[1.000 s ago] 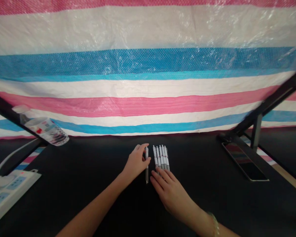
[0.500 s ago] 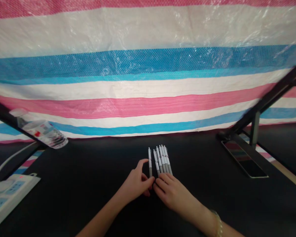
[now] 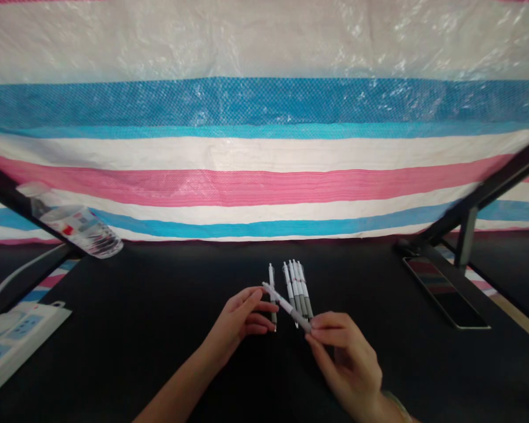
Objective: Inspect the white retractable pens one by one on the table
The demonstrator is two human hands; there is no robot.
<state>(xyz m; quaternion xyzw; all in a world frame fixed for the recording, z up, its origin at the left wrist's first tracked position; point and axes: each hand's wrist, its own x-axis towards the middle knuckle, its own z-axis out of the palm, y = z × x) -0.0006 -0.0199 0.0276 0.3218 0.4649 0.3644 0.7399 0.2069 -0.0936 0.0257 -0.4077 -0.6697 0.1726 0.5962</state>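
Note:
My right hand [image 3: 350, 355] pinches a white pen [image 3: 283, 303] by its grey grip end, raised and tilted up to the left. The pen's top end is beside my left hand [image 3: 242, 317], whose fingers are loosely apart; whether they touch it I cannot tell. Behind those fingers, a single white pen [image 3: 271, 276] lies on the black table [image 3: 194, 282], partly covered. To its right several white pens [image 3: 297, 285] with grey grips lie side by side in a row, their clip ends pointing away from me.
A phone [image 3: 445, 294] lies at the right, by a black slanted frame bar [image 3: 480, 191]. On the left are a white power strip [image 3: 24, 335] with a plug in it and a tilted clear plastic bottle [image 3: 81, 229]. A striped plastic sheet [image 3: 264, 153] hangs behind the table.
My right hand has lifted one pen from the left side of the row and moved right and nearer. My left hand's fingers have loosened beside the single pen. The view has shifted slightly.

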